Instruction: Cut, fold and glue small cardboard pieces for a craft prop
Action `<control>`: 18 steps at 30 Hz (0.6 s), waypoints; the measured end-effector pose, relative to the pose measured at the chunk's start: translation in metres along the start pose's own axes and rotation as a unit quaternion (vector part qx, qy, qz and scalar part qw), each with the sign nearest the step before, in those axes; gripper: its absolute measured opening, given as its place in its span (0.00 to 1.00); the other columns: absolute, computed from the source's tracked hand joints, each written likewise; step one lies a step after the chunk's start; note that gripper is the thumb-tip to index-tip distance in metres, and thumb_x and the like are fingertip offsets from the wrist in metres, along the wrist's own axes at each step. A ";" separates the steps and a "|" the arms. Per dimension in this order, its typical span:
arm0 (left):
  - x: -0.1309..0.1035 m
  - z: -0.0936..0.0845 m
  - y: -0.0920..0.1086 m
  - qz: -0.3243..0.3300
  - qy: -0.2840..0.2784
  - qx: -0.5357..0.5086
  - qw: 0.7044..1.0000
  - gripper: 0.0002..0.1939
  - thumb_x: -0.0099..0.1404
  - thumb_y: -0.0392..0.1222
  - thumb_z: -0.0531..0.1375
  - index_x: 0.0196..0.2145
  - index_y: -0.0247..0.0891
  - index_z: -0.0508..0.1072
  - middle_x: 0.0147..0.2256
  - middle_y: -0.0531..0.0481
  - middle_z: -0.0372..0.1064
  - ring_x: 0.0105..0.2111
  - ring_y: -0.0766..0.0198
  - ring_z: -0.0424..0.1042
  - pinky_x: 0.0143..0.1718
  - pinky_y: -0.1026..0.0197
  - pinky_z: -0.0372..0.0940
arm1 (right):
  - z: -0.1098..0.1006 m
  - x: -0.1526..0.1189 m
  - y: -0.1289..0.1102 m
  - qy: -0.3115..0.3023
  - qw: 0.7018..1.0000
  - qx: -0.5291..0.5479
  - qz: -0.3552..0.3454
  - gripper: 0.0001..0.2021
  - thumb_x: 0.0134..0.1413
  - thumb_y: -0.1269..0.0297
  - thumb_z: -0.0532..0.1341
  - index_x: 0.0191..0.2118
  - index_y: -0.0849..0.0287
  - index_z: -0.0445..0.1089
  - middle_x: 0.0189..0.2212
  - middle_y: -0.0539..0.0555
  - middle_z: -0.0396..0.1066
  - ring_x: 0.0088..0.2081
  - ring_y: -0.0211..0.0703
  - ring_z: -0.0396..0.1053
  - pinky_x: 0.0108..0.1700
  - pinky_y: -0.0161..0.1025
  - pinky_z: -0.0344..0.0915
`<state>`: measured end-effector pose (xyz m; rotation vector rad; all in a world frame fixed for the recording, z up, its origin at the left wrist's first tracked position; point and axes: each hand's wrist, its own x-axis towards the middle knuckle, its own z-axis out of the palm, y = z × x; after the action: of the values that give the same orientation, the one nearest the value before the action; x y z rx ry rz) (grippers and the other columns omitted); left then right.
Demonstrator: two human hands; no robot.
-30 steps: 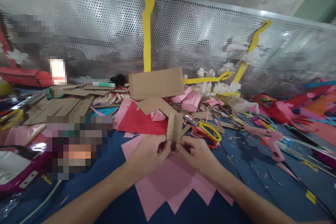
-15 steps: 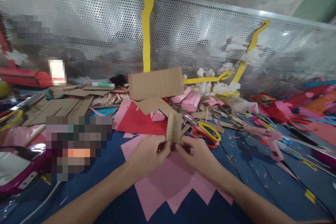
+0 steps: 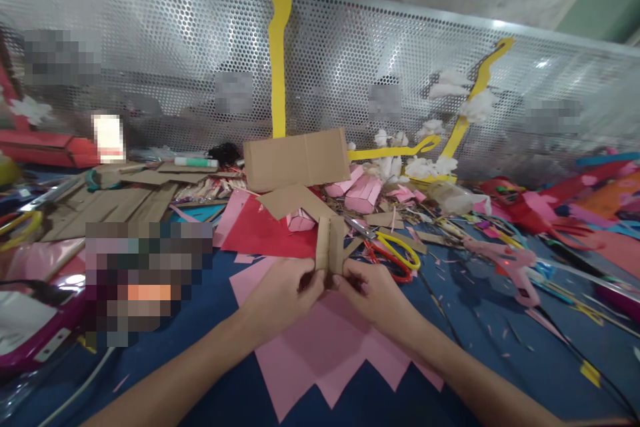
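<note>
A small folded cardboard piece (image 3: 330, 243) stands upright between my hands, with a crease or seam down its middle. My left hand (image 3: 287, 290) pinches its lower left edge, and my right hand (image 3: 370, 287) pinches the lower right edge. Both thumbs are close together at its bottom. Beneath the hands lies a pink sheet (image 3: 320, 353) with a zigzag front edge. Red paper (image 3: 265, 230) and a flat cardboard scrap (image 3: 293, 200) lie just behind, beside a small pink folded shape (image 3: 301, 220).
Scissors with yellow handles (image 3: 400, 250) lie right of my hands. Farther right is a pink glue gun (image 3: 505, 263) with a cable. A cardboard box (image 3: 297, 160) stands at the back before a perforated metal panel (image 3: 340, 60). Cardboard sheets (image 3: 110, 207) lie left.
The folded cardboard piece has shifted very slightly in my fingers, its seam now a little farther left. Both hands keep their grip in nearly the same place.
</note>
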<state>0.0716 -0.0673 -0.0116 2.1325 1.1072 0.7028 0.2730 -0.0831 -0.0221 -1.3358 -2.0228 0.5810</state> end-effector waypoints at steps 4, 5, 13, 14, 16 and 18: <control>0.000 -0.001 0.001 -0.001 -0.001 -0.011 1.000 0.19 0.73 0.44 0.51 0.30 0.34 0.75 0.25 0.49 0.71 0.23 0.65 0.65 0.24 0.64 0.54 | 0.000 0.000 0.001 0.001 1.000 0.004 0.002 0.16 0.61 0.64 0.57 0.23 0.56 0.52 0.19 0.43 0.50 0.23 0.34 0.48 0.25 0.35 0.45; 0.000 -0.001 0.001 0.000 -0.001 -0.013 1.000 0.19 0.73 0.45 0.51 0.30 0.34 0.75 0.25 0.49 0.71 0.23 0.65 0.65 0.24 0.64 0.54 | 0.000 0.000 0.001 0.000 1.000 0.007 0.001 0.17 0.61 0.64 0.57 0.23 0.55 0.52 0.19 0.43 0.50 0.23 0.34 0.48 0.25 0.35 0.44; -0.001 -0.002 0.002 0.004 -0.010 -0.016 1.000 0.19 0.73 0.45 0.51 0.30 0.34 0.74 0.25 0.49 0.71 0.24 0.65 0.65 0.25 0.63 0.54 | -0.001 0.000 0.002 -0.007 1.000 0.008 -0.006 0.15 0.62 0.65 0.56 0.24 0.56 0.54 0.19 0.43 0.51 0.23 0.34 0.48 0.25 0.35 0.45; -0.001 -0.002 0.002 0.004 -0.011 -0.016 1.000 0.19 0.73 0.45 0.50 0.30 0.35 0.73 0.25 0.49 0.71 0.24 0.65 0.65 0.25 0.63 0.54 | -0.001 0.000 0.002 -0.009 1.000 0.009 -0.006 0.15 0.62 0.65 0.56 0.24 0.56 0.54 0.19 0.43 0.51 0.23 0.34 0.49 0.25 0.35 0.46; -0.002 -0.002 0.002 0.003 -0.015 -0.013 1.000 0.19 0.74 0.45 0.50 0.30 0.35 0.73 0.25 0.50 0.70 0.24 0.65 0.65 0.25 0.63 0.54 | -0.001 0.000 0.002 -0.011 1.000 0.011 -0.005 0.15 0.62 0.64 0.56 0.24 0.56 0.55 0.20 0.43 0.52 0.24 0.34 0.50 0.26 0.34 0.46; -0.002 -0.003 0.002 0.002 -0.020 -0.011 1.000 0.19 0.74 0.46 0.50 0.30 0.35 0.73 0.25 0.50 0.70 0.24 0.65 0.64 0.25 0.63 0.53 | -0.001 0.000 0.003 -0.012 1.000 0.011 -0.003 0.15 0.63 0.64 0.56 0.24 0.57 0.55 0.20 0.43 0.52 0.24 0.34 0.50 0.26 0.34 0.46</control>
<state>0.0699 -0.0692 -0.0084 2.1231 1.0694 0.6686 0.2754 -0.0822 -0.0235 -1.3150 -2.0322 0.6178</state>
